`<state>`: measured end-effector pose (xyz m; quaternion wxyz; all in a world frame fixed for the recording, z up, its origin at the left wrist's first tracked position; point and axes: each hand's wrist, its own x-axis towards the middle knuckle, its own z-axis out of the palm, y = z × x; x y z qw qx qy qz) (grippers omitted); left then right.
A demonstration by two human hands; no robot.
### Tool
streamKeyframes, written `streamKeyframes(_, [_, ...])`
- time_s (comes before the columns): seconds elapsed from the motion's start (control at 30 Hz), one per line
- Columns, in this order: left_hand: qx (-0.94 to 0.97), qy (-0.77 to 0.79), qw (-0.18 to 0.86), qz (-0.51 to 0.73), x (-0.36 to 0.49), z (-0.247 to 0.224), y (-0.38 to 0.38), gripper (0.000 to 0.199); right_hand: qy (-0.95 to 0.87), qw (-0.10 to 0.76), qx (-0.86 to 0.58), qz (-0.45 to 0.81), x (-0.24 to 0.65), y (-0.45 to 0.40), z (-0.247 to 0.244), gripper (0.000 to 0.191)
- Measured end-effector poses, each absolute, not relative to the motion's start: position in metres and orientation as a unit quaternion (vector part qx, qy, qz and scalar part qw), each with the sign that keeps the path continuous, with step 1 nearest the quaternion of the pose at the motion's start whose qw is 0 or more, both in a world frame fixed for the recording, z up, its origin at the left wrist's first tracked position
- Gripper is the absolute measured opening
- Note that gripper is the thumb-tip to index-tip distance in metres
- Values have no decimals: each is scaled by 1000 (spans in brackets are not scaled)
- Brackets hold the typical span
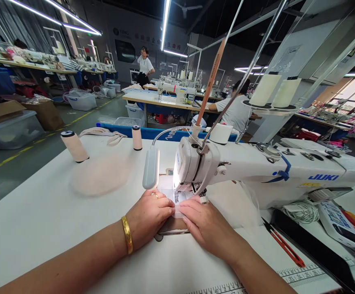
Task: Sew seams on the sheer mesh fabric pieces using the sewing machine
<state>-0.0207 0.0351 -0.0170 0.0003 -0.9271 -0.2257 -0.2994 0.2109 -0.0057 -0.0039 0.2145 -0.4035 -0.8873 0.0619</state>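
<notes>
Bare forearms (76,259) over a white table (36,228), gold bangle (127,234) behind the left fingers. Left hand (148,216) and right hand (209,224) laid low, fingers together, curved down onto thin pale fabric (178,212); cannot tell whether pinching or just pressing. Fabric between the fingertips, near the presser foot (176,197). Beyond and right of the right fingers, sewing machine (251,163); farther right, red snips (287,248); beyond the left fingers, grey lamp (151,168) and two peach thread spools (75,148).

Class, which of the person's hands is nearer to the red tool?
Right. The right hand is to the left of the red tool; the left hand is farther left, beyond the right hand.
</notes>
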Motion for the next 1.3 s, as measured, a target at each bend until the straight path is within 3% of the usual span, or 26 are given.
streamKeyframes(0.5, [-921,-272,12,-278,-23,-18,47,27,-871,228,-427,87,211,-3,-14,30])
streamKeyframes(0.67, [-909,-367,3,-199,-22,-14,42,8,-869,240,-424,83,211,-4,-12,30])
streamKeyframes(0.8, [-901,-400,18,-168,-18,-5,30,18,-874,273,-392,88,209,-7,-8,31])
streamKeyframes(0.9, [-913,-350,-29,-208,-17,0,20,22,-886,290,-348,101,206,-10,-5,29])
streamKeyframes(1.07, [-912,-322,-124,-221,-24,-1,19,11,-891,223,-384,98,207,-11,-5,19])
streamKeyframes(1.17, [-918,-322,-94,-213,-28,-4,25,23,-897,179,-398,74,210,-10,-7,22])
streamKeyframes(1.3, [-925,-282,-29,-253,-24,-6,25,31,-897,183,-394,76,213,-10,-7,24])
